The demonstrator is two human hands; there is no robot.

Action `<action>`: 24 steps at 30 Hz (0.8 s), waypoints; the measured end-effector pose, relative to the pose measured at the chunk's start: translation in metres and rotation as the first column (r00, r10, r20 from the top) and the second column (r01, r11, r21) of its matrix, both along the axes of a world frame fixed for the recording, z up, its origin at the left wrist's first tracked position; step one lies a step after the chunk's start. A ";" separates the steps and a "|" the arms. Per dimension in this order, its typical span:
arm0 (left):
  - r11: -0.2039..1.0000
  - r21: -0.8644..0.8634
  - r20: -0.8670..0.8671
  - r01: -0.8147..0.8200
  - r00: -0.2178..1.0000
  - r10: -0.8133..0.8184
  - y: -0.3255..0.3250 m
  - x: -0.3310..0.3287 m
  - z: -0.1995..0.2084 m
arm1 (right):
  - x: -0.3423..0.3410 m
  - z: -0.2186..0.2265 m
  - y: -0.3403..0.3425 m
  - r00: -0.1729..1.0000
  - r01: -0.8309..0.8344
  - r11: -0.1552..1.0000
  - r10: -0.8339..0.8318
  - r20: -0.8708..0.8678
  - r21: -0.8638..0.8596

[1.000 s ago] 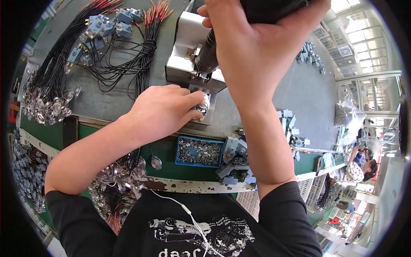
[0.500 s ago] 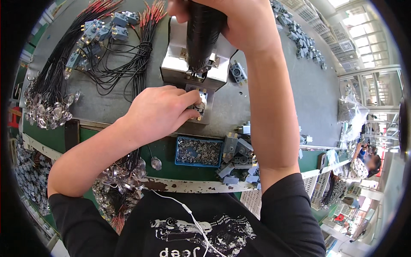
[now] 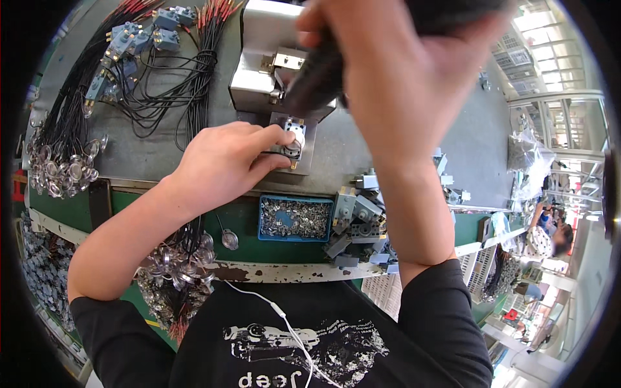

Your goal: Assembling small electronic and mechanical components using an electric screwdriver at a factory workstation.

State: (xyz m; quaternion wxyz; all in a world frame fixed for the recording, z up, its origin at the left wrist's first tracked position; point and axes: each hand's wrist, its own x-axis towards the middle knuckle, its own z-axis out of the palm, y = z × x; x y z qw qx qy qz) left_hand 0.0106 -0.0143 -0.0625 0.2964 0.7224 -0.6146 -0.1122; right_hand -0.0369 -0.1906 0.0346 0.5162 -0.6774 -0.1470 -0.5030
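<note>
My left hand (image 3: 223, 155) pinches a small grey switch housing (image 3: 295, 134) with brass terminals, set on a metal plate (image 3: 308, 155). Its thumb and index finger press on the housing, and a thin black wire runs beside the fingertips. My right hand (image 3: 404, 97), smeared by motion, is wrapped round a black electric screwdriver (image 3: 320, 74). The tool leans to the upper right, with its blurred lower end just above the far end of the housing. Behind it stands a shiny metal box-shaped device (image 3: 268, 22) with a slotted front.
A blue tray (image 3: 296, 237) of small metal pieces sits nearer me, beside a pile of grey housings (image 3: 362, 216). Black wires (image 3: 194, 84) with red ends and round metal discs (image 3: 68, 168) lie on the left. A person (image 3: 550, 239) is far off right.
My right hand has come nearer and to the right, tilting the screwdriver away from the metal device's slot. My left hand keeps its pinch on the housing. The whole view has shifted slightly.
</note>
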 end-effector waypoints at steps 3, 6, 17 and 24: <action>1.000 -0.020 -0.012 0.003 1.000 -0.003 -0.002 -0.001 0.001 | -0.004 -0.006 -0.006 0.997 -0.034 0.999 0.036 0.064 -0.039; 1.000 -0.018 0.032 0.016 0.999 -0.016 -0.002 0.000 0.005 | -0.009 -0.006 -0.012 0.988 -0.052 0.995 0.063 0.140 -0.083; 1.000 -0.009 0.040 0.011 0.999 -0.011 -0.005 -0.002 0.005 | -0.037 0.006 0.030 0.952 0.194 0.906 -0.080 -0.297 0.376; 0.999 0.032 0.063 -0.001 0.998 -0.001 -0.006 -0.005 0.011 | -0.028 -0.009 0.013 0.988 0.143 0.957 -0.123 -0.093 0.251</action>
